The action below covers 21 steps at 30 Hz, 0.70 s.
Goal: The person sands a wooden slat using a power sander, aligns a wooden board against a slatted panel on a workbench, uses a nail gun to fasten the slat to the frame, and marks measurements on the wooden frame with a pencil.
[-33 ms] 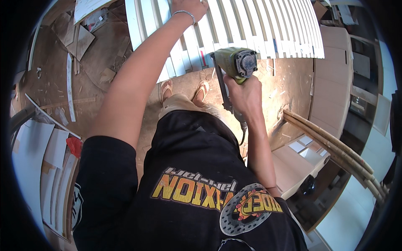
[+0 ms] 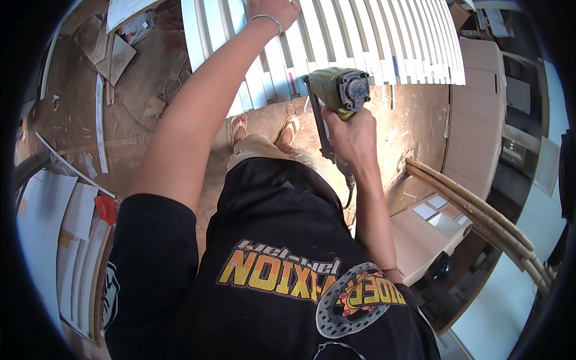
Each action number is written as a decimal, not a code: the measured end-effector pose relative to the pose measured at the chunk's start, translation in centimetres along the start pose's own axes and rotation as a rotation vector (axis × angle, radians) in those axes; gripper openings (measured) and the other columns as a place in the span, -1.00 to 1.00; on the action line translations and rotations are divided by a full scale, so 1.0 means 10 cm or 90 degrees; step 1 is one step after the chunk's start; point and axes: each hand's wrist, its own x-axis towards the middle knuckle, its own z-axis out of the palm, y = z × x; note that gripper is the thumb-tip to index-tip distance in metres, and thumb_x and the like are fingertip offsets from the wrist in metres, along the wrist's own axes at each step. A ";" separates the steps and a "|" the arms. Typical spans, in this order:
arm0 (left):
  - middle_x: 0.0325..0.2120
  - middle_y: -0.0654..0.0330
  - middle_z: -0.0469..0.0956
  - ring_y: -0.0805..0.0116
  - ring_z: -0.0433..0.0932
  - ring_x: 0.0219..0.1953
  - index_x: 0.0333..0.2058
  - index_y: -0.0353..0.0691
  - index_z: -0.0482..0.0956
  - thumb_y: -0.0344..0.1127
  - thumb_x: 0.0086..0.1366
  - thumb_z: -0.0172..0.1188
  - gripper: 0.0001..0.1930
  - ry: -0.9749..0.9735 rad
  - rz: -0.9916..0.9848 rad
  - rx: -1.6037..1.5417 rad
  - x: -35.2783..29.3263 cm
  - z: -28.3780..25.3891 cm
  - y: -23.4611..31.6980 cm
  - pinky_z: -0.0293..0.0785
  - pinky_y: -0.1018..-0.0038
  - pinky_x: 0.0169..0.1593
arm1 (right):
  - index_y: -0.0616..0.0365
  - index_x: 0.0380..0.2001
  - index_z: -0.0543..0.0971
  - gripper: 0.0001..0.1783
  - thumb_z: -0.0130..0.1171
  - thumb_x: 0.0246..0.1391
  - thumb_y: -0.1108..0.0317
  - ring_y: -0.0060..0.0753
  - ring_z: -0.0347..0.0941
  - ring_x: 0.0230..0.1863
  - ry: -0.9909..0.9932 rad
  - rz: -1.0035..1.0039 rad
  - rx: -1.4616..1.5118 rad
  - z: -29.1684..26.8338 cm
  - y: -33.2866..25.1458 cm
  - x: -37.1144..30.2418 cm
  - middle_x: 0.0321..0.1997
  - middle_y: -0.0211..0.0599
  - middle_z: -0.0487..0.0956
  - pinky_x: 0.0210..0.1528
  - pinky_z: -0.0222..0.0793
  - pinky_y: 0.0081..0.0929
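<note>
A green and black air nail gun point(image 2: 337, 96) is in my right hand point(image 2: 353, 135), whose fingers wrap round its handle. Its dark magazine slants down along the left side, and an air hose hangs below the grip. The gun's head reaches the near edge of a panel of white slats point(image 2: 384, 42), set side by side with narrow gaps. My left hand point(image 2: 275, 12) rests over the slats farther off, at the upper edge of the view. Its fingers are mostly cut off there, so what they grip cannot be made out. A red mark shows on one slat end.
Offcuts point(image 2: 117, 60) and thin strips litter the brown floor at left. White boards point(image 2: 51, 207) lean at lower left beside a red plastic scrap point(image 2: 106, 210). To the right stand pale cabinet panels point(image 2: 477, 114) and a bundle of long poles point(image 2: 474, 210). My sandalled feet point(image 2: 290, 129) are below the slats.
</note>
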 end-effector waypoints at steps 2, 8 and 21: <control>0.49 -0.28 -0.04 -0.15 -0.17 0.56 0.46 -0.40 0.07 0.02 0.39 -0.06 -0.19 0.007 0.012 -0.001 0.02 0.05 -0.02 -0.28 -0.04 0.56 | 0.42 -0.49 0.63 -0.60 0.26 0.09 0.17 -0.27 0.59 -0.56 -0.023 0.032 -0.009 -0.04 -0.11 -0.02 -0.65 -0.07 0.58 -0.38 0.47 -0.24; 0.49 -0.28 -0.04 -0.16 -0.17 0.56 0.46 -0.39 0.07 0.02 0.38 -0.05 -0.19 -0.005 -0.007 -0.023 0.01 0.04 0.02 -0.28 -0.04 0.56 | 0.59 -0.36 0.62 -0.51 0.26 0.09 0.17 0.02 0.66 -0.53 -0.044 0.041 -0.015 -0.09 -0.16 0.03 -0.55 0.24 0.62 -0.40 0.51 -0.17; 0.49 -0.29 -0.04 -0.16 -0.16 0.56 0.46 -0.39 0.04 0.08 0.49 -0.08 -0.21 0.037 0.098 -0.053 0.01 0.13 -0.33 -0.25 -0.05 0.56 | 0.46 -0.43 0.65 -0.59 0.30 0.12 0.18 -0.32 0.60 -0.58 -0.016 0.030 -0.015 -0.04 -0.05 -0.04 -0.61 -0.06 0.61 -0.46 0.48 -0.26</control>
